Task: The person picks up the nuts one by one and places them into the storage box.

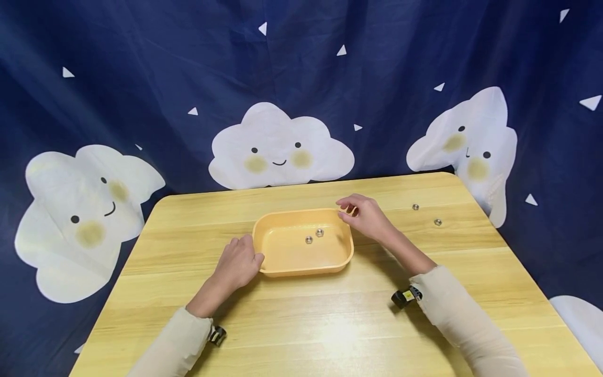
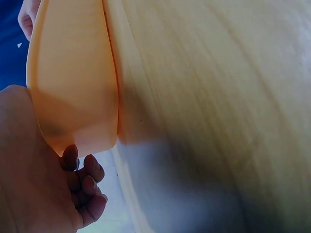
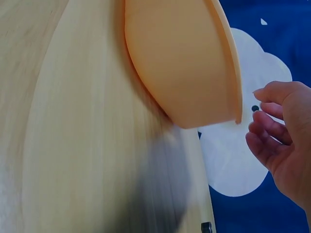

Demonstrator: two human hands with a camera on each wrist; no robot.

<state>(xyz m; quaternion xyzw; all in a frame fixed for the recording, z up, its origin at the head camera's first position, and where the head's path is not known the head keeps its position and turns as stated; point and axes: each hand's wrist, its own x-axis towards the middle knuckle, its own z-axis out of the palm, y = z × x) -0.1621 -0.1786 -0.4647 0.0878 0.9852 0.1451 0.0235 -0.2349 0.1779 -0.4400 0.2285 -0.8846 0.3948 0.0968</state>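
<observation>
A shallow orange plastic tray (image 1: 301, 271) with rounded corners sits on the table. Two metal hex nuts, one nearer the front (image 1: 309, 240) and one just behind it (image 1: 320, 232), lie on its floor. At the tray's left end my left hand (image 1: 239, 260) grips the rim, thumb over the edge and fingers curled outside, as the left wrist view also shows. My right hand (image 1: 366, 215) hovers by the far right corner, its fingers loosely bent. Seen from the right wrist, that hand (image 3: 286, 128) stands apart from the tray wall (image 3: 189, 63) and holds nothing.
Two more hex nuts, one farther back (image 1: 415, 207) and one nearer (image 1: 438, 222), lie on the wooden table (image 1: 292, 324) right of the tray. Behind the table's far edge hangs a dark blue curtain (image 1: 301, 68) with cloud prints. Each sleeve cuff carries a small black camera.
</observation>
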